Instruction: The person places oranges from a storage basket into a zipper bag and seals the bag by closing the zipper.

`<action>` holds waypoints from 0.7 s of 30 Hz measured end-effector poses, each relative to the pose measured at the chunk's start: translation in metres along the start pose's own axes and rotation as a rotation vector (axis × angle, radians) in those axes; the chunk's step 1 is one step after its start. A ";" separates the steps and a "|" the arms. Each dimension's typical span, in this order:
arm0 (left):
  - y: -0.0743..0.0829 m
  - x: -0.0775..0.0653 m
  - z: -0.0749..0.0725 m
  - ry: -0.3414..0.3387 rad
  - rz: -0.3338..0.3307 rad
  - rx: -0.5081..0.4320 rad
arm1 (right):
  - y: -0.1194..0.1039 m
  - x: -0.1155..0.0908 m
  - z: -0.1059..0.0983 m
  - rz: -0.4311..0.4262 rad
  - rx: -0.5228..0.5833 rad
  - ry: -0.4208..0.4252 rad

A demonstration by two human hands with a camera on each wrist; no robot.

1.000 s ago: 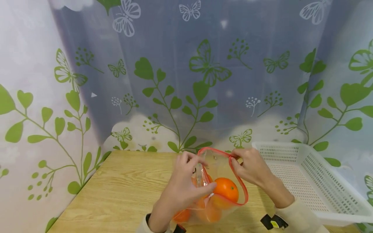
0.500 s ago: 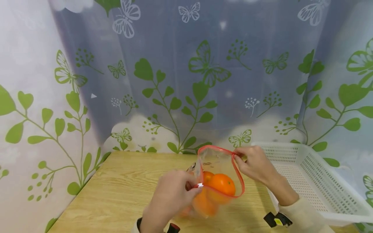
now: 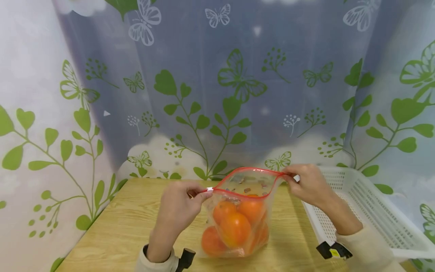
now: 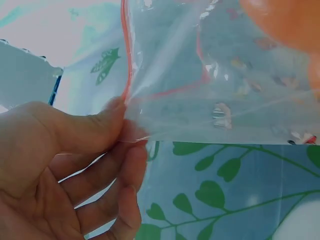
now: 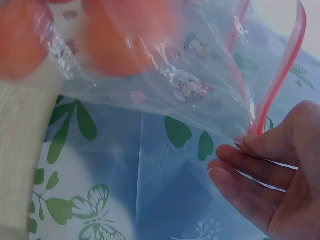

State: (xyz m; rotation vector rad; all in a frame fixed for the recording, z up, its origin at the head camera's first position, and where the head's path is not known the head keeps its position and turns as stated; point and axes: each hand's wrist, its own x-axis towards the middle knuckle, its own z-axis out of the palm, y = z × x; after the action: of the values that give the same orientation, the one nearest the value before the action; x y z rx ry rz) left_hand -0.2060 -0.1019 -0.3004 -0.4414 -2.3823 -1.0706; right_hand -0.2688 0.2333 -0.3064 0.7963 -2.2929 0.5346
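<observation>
A clear zip bag [image 3: 238, 241] with a red zip edge stands on the table with several oranges [image 3: 235, 229] inside, its mouth spread apart. At the left end of the zip, beside a white slider [image 3: 210, 189], my left hand [image 3: 178, 209] pinches the bag's corner. My right hand [image 3: 310, 187] pinches the opposite corner. In the left wrist view the thumb of the left hand [image 4: 75, 150] presses the plastic against the fingers. The right wrist view shows the right hand [image 5: 280, 165] gripping the red strip's end, with oranges [image 5: 125, 35] blurred behind the printed film.
To the right a white perforated plastic basket [image 3: 384, 241] sits on the wooden table [image 3: 136, 219], partly behind my right forearm. A cloth backdrop [image 3: 204, 94] with leaves and butterflies hangs behind the table.
My left hand has shifted from the bag's near side out to the left and now holds the slider end. My right hand has moved slightly right and up, and the mouth is stretched wider.
</observation>
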 end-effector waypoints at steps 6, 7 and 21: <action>-0.014 0.007 -0.002 0.011 -0.034 -0.075 | 0.007 -0.003 -0.009 -0.010 -0.020 -0.026; -0.016 0.007 -0.001 0.011 -0.046 -0.087 | 0.009 -0.004 -0.010 -0.016 -0.027 -0.026; -0.044 0.020 0.004 -0.041 -0.098 -0.169 | 0.009 -0.005 -0.032 0.055 -0.026 -0.201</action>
State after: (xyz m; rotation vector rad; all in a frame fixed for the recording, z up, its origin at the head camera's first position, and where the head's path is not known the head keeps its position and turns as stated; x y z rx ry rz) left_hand -0.2443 -0.1254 -0.3179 -0.4119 -2.3796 -1.3261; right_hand -0.2581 0.2600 -0.2880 0.8082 -2.5074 0.4661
